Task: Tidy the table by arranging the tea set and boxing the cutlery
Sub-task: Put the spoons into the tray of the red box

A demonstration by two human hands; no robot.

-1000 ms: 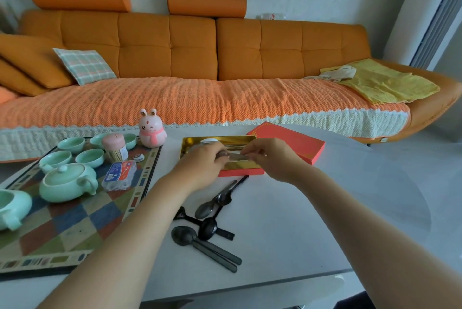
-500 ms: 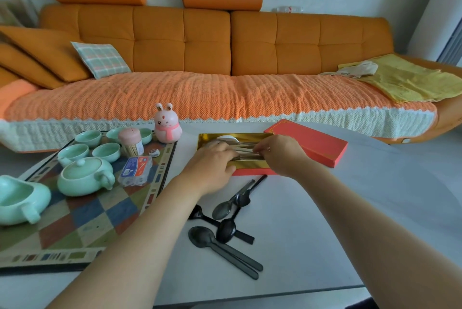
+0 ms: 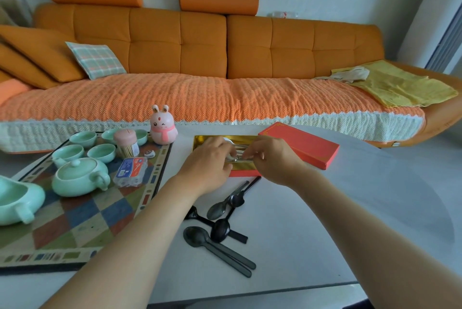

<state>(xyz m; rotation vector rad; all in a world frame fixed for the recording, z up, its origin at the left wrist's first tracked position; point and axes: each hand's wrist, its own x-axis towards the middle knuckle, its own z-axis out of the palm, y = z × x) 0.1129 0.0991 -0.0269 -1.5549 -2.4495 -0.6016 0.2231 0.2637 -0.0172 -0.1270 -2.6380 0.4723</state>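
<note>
Both hands were over the gold-lined box at the table's far middle. L hand had its fingers curled down on the silver cutlery inside the box. R hand pinched the same bundle from the other side, w/ the two hands nearly touching. The red lid lay just right of the box, partly behind the R hand. Black spoons lay loose on the table on the near side of the box, by both wrists. Teapot & cups sat on the checked tray at left, apart from the hands.
</note>
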